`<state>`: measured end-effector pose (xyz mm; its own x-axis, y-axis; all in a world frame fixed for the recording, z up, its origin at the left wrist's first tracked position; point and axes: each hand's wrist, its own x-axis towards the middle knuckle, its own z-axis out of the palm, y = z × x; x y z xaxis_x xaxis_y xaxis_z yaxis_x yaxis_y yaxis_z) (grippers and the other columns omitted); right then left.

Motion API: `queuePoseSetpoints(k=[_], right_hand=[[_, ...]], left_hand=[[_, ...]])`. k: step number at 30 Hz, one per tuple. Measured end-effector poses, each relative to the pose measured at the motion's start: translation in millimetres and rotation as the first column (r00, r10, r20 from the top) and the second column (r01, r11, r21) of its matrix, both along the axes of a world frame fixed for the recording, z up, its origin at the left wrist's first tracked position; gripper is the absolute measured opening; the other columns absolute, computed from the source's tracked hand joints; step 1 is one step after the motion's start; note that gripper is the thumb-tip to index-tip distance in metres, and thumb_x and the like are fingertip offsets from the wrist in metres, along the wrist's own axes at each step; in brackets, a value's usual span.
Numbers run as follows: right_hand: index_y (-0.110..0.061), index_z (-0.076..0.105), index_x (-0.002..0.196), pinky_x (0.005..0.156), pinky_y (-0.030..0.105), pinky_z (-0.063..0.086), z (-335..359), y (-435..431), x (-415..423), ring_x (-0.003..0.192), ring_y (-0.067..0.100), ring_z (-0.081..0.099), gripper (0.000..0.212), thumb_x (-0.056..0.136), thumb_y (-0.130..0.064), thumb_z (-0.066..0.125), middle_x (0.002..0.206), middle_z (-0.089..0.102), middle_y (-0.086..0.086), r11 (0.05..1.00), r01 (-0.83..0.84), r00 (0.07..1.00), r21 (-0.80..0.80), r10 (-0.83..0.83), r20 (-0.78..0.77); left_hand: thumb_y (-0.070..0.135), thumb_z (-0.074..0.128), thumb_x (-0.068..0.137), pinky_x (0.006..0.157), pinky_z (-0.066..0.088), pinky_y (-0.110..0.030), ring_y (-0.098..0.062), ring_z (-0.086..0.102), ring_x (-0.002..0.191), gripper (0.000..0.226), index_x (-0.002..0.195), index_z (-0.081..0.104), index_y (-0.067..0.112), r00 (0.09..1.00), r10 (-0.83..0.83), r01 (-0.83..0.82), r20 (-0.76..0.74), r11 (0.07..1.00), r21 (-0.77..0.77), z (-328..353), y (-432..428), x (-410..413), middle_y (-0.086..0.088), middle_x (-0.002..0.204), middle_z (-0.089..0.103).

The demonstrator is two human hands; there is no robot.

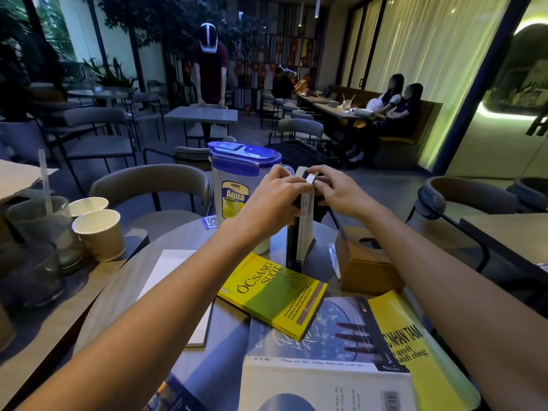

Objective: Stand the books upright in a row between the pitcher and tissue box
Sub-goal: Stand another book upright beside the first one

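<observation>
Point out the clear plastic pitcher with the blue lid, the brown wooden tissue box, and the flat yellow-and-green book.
Clear plastic pitcher with blue lid (234, 200): head view, on its yellow front label.
Brown wooden tissue box (366, 262): head view, on its top face.
Flat yellow-and-green book (274, 295): head view, mid-cover.

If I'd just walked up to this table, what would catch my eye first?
Probably the two hands meeting at the middle of the table: the left hand and right hand share a grip on the top of an upright book, standing between the blue-lidded pitcher and the wooden tissue box. Next, the bright yellow book lying flat just in front, atop other books still to be stood up.
</observation>
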<state>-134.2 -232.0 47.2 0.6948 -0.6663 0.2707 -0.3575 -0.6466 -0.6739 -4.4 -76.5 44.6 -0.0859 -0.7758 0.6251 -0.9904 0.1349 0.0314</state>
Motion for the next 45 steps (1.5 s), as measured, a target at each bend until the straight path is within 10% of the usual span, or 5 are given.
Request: queuePoseSetpoints(k=[36, 45], right_hand=[[-0.025, 0.038, 0.150, 0.091, 0.050, 0.060, 11.6, 60.7, -49.7, 0.103, 0.023, 0.073, 0.056, 0.099, -0.025, 0.064, 0.148, 0.049, 0.011, 0.997, 0.002, 0.998, -0.079, -0.008, -0.066], [-0.015, 0.050, 0.114, 0.062, 0.029, 0.057, 5.9, 88.7, -46.1, 0.084, 0.023, 0.069, 0.025, 0.099, -0.029, 0.064, 0.107, 0.063, 0.009, 0.980, 0.007, 0.998, -0.200, -0.018, -0.056]], left_hand=[[0.021, 0.070, 0.088, 0.094, 0.049, -0.041, -0.022, 0.052, 0.112, 0.049, 0.133, 0.050, 0.018, 0.950, 0.000, -0.005, -0.314, 1.000, -0.016, -12.1, 50.3, 20.4, -0.005, 0.125, 0.054], [0.023, 0.063, 0.093, 0.086, 0.052, -0.038, -0.013, 0.055, 0.098, 0.026, 0.118, 0.060, 0.018, 0.947, 0.057, -0.009, -0.315, 0.988, 0.152, -50.6, 80.6, 35.5, -0.001, 0.109, 0.059]])
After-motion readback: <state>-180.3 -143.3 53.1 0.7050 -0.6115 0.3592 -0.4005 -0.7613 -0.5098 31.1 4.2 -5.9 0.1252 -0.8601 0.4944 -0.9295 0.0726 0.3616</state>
